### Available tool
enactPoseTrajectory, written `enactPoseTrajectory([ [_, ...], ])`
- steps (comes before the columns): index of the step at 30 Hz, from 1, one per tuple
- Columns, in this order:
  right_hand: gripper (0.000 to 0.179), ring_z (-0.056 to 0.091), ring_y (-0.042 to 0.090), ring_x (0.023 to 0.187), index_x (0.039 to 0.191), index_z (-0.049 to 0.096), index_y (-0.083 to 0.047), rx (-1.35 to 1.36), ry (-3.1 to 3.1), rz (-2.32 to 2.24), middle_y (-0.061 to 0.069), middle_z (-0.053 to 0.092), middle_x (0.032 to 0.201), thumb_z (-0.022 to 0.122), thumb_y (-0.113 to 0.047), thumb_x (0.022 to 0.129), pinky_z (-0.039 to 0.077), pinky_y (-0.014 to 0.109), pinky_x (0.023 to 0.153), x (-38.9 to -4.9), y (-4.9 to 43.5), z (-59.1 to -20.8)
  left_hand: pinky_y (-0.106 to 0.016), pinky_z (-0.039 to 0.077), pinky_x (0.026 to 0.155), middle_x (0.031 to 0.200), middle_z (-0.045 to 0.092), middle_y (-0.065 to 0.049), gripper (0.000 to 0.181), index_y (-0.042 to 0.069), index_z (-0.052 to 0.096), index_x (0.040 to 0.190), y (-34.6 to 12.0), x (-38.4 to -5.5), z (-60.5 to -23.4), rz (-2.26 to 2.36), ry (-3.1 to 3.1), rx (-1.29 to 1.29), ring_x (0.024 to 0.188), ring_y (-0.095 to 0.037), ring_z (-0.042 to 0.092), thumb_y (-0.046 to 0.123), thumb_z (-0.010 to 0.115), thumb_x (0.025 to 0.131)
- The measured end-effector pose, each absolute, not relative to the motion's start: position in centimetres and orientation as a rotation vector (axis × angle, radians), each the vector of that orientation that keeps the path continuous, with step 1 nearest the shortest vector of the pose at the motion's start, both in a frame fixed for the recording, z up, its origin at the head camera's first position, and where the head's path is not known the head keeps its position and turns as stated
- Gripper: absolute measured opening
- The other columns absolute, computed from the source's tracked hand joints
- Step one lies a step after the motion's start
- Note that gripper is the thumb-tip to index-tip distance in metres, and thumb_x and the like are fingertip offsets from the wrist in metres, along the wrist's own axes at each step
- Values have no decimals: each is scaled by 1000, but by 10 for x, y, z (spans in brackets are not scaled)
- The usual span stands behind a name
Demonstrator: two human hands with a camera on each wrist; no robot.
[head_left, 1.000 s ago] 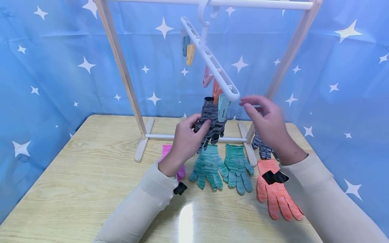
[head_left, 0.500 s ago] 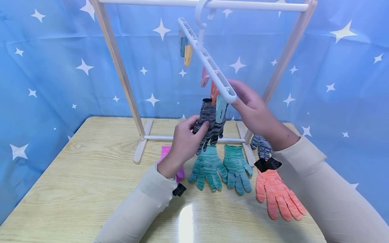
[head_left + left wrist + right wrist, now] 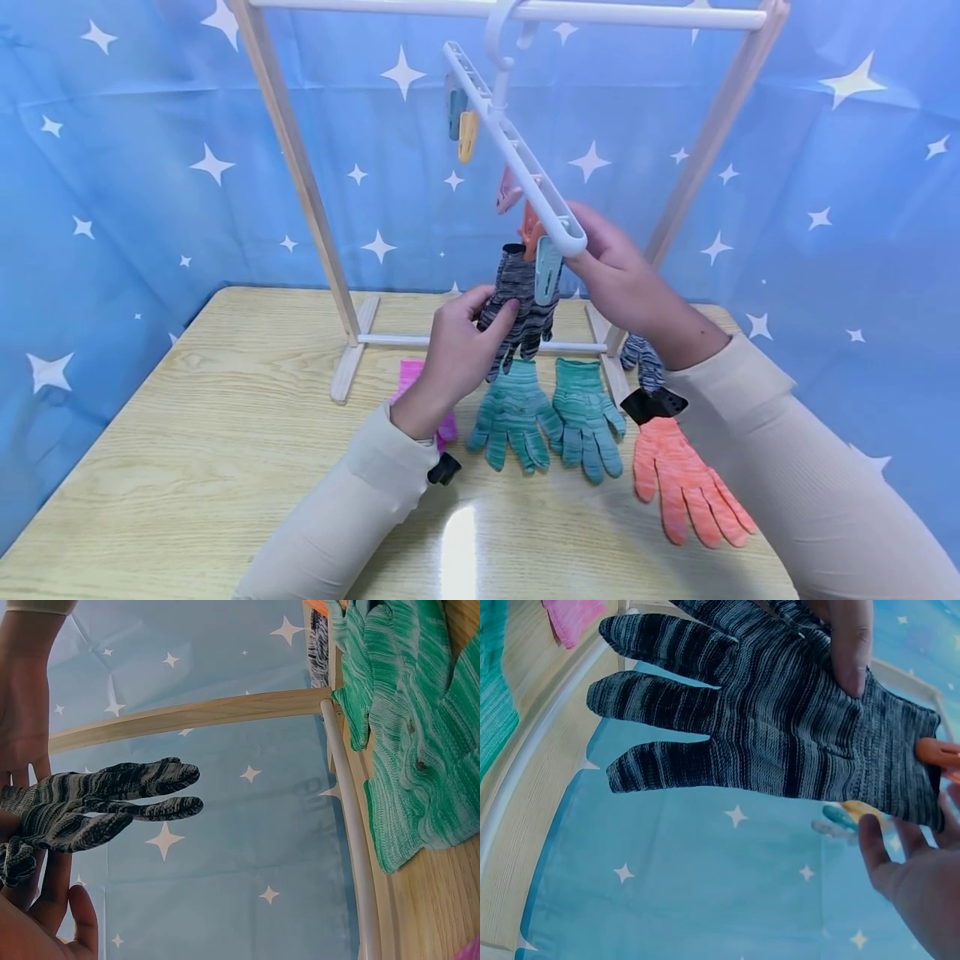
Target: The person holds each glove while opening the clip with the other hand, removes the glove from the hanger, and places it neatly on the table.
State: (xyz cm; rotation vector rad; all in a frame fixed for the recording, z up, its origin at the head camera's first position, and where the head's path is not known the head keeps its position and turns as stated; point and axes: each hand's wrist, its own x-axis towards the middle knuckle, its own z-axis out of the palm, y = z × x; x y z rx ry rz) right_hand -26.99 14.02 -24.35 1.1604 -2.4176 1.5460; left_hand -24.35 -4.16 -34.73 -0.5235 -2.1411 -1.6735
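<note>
My left hand (image 3: 463,342) pinches a black-and-grey striped knit glove (image 3: 517,292) below its cuff, thumb on the near side. The glove hangs fingers down under the white hanger (image 3: 517,150). At its cuff is an orange clip (image 3: 936,752); a light-blue clip (image 3: 547,271) hangs in front. My right hand (image 3: 611,267) is behind the hanger's near end, beside the orange clip; its fingertips are partly hidden. In the right wrist view some right-hand fingers (image 3: 871,838) show just below the cuff, but the grip on the clip falls outside the frame.
The hanger hooks over the white top bar (image 3: 637,12) of a wooden stand. Pink (image 3: 507,192), yellow (image 3: 467,137) and teal (image 3: 455,112) clips hang farther back. On the table lie green gloves (image 3: 517,417), an orange glove (image 3: 690,483), a pink glove (image 3: 408,375) and another striped glove (image 3: 645,362).
My right hand has moved left and in behind the hanger's near end, to the orange clip. My left hand keeps its hold on the striped glove, almost still.
</note>
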Motion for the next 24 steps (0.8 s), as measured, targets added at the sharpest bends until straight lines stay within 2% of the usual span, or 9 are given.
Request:
enactPoseTrajectory([
  [5,26,51,22,134,116,54,-5,1130,-2427,1571,8,58,124,41,-26,108,32,56,116,-271,136,-242,-23,48,55,91,72,-5,21,8,72,109,-41,-243,-347,-1680,-2143,-528,59,-13,54,24,61,101],
  [8,26,52,25,135,113,55,-5,1107,-2429,1584,11,60,120,41,-26,108,30,57,117,-270,133,-241,-23,48,56,92,73,-6,21,8,72,109,-41,-242,-347,-1692,-2142,-530,60,-13,55,24,60,101],
  [14,28,53,25,131,116,55,-5,1046,-2442,1555,13,64,120,40,-28,109,31,59,114,-269,130,-240,-24,49,55,92,73,-6,20,9,72,110,-42,-242,-348,-1705,-2133,-540,59,-13,55,23,60,101],
  [24,29,55,24,123,128,52,-8,1055,-2411,1549,16,64,115,38,-24,109,34,55,109,-271,128,-241,-24,48,54,91,73,-5,20,9,72,109,-41,-243,-349,-1679,-2138,-552,56,-11,54,22,60,101],
])
